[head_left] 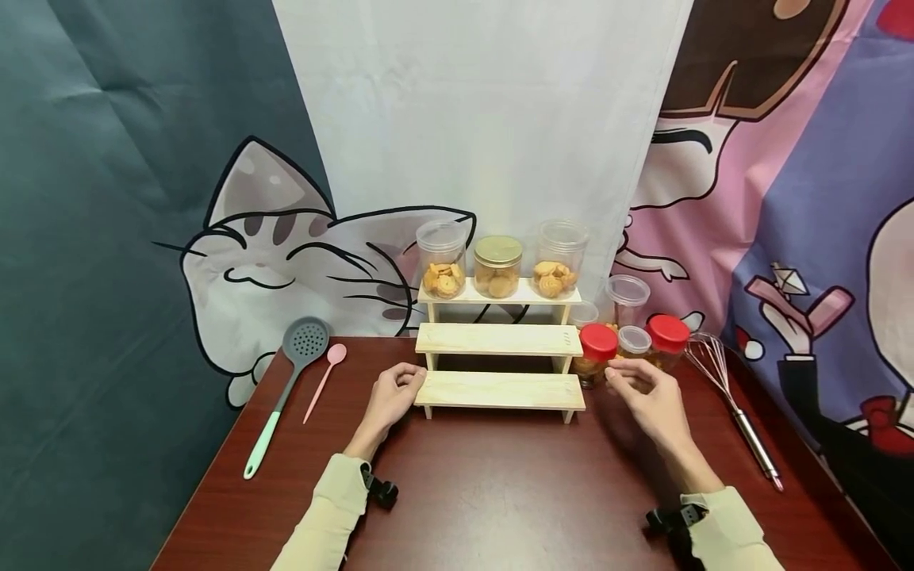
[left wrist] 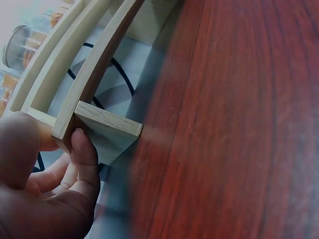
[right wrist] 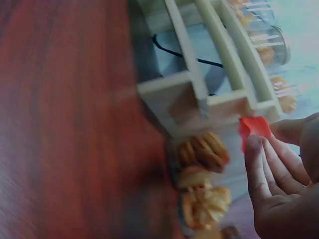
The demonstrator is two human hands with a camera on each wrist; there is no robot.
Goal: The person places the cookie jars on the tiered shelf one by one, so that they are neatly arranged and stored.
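Note:
My left hand [head_left: 394, 394] pinches the left end of the lowest step of a three-tier wooden display rack [head_left: 500, 390]. In the left wrist view, thumb and fingers meet at the corner of that wooden step [left wrist: 70, 117]. Bent loosely, my right hand [head_left: 651, 396] is beside a jar with a red lid [head_left: 598, 341], right of the rack. The right wrist view has the fingers overlapping the red lid [right wrist: 253, 130]; whether they touch it is unclear. On the top step stand a gold-lidded jar [head_left: 497, 266] and two clear-lidded jars [head_left: 442, 258] [head_left: 560, 258], all holding cookies.
More jars stand right of the rack, including another red-lidded jar [head_left: 667, 341] and a small clear-lidded jar [head_left: 634, 341]. A whisk [head_left: 743, 420] lies at the right. At the left lie a slotted skimmer [head_left: 286, 388] and a pink spoon [head_left: 328, 369]. Printed cloth hangs behind.

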